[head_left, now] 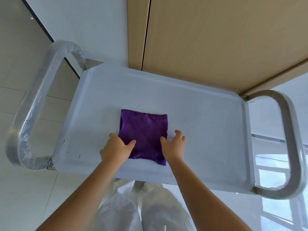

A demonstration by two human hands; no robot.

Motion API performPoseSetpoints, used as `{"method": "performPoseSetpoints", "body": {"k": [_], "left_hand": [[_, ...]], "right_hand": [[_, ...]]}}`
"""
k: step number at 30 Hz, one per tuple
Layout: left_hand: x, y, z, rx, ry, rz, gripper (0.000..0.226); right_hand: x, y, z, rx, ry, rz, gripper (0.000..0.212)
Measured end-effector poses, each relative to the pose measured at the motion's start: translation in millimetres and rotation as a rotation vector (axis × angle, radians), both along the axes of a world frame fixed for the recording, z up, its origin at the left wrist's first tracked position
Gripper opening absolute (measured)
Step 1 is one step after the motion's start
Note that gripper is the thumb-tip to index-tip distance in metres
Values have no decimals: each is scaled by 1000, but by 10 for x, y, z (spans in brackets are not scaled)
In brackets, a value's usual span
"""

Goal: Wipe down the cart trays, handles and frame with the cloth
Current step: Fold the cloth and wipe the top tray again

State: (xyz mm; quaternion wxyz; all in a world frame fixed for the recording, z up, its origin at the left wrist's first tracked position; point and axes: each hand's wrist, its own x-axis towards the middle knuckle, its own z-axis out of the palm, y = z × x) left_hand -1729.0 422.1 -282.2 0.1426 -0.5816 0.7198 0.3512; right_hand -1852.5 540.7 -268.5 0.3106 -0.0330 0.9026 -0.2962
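Note:
A folded purple cloth (144, 132) lies flat near the middle of the cart's white top tray (200, 114). My left hand (116, 147) is at the cloth's left edge, thumb lying on the fabric and fingers curled at its side. My right hand (174, 144) is at the cloth's right edge, thumb on the fabric, fingers bent over the tray beside it. The cart's left handle (33, 104) is a metal loop wrapped in clear plastic film. The right handle (290, 140) is a bare metal loop.
A wooden cabinet (216, 39) stands right behind the cart's far edge. A white wall (86, 22) is at the back left, glossy floor tiles (20, 189) lie around. My legs in white trousers (158, 207) are close to the tray's near edge.

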Motion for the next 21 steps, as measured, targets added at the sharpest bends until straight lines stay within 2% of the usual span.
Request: {"method": "performPoseSetpoints", "body": {"k": [3, 6, 10, 12, 14, 16, 19, 21], "left_hand": [[53, -48, -36, 97, 160, -20, 41], [51, -28, 10, 129, 294, 79, 29], [92, -14, 56, 192, 439, 266, 30], [189, -61, 44, 219, 471, 285, 32], [308, -98, 5, 238, 434, 238, 37], [410, -88, -28, 240, 396, 192, 41], [441, -30, -27, 156, 380, 54, 50], [452, -5, -6, 64, 390, 4, 52]], "right_hand": [[-34, -53, 34, 29, -151, -16, 50], [26, -54, 19, 20, -242, -53, 35], [104, -22, -11, -41, -277, -99, 26], [115, 37, 2, -118, -307, -172, 29], [137, 112, 1, -139, -311, -154, 38], [199, 160, -18, -40, -220, 7, 49], [274, 171, -9, 71, 162, 307, 56], [284, 134, 7, 66, 314, 478, 63]]}}
